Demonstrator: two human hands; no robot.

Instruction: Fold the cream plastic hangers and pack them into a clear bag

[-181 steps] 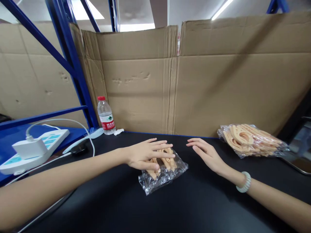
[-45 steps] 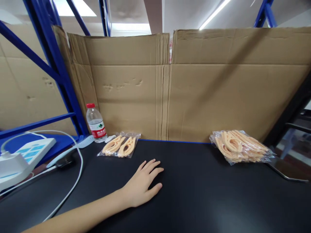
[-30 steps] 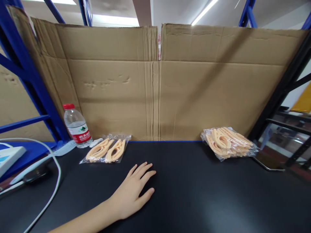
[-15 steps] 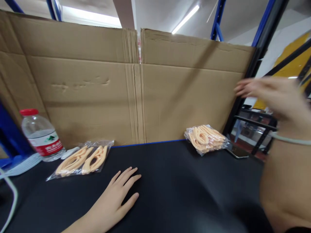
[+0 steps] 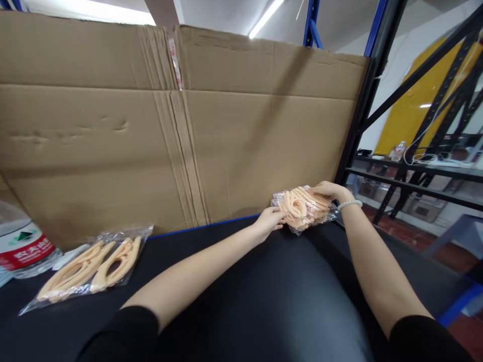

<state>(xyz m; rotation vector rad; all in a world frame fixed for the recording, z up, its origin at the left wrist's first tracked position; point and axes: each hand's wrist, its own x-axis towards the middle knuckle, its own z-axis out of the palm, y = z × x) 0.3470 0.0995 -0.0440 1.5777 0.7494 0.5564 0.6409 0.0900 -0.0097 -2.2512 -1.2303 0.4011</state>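
Note:
At the back right of the black table (image 5: 241,296) lies a pile of clear plastic bags (image 5: 304,208) with peach-coloured, curved, openwork pieces inside. My left hand (image 5: 269,221) reaches across to its left edge, the fingers closed on the plastic there. My right hand (image 5: 330,190), a pale beaded bracelet at its wrist, grips the pile's back right side; its fingertips are partly hidden by the bags. Further left, a single clear bag (image 5: 92,264) with two similar peach-coloured pieces lies flat, apart from both hands.
A water bottle (image 5: 24,246) with a red and white label stands at the left edge of view. A cardboard wall (image 5: 241,141) rises along the table's back. To the right are a black metal frame (image 5: 362,115) and a shelf holding a small bottle (image 5: 399,150) and cables.
Both hands have moved to the bag pile: the left from the table, forward and right, the right from the air down onto it. The view has turned right.

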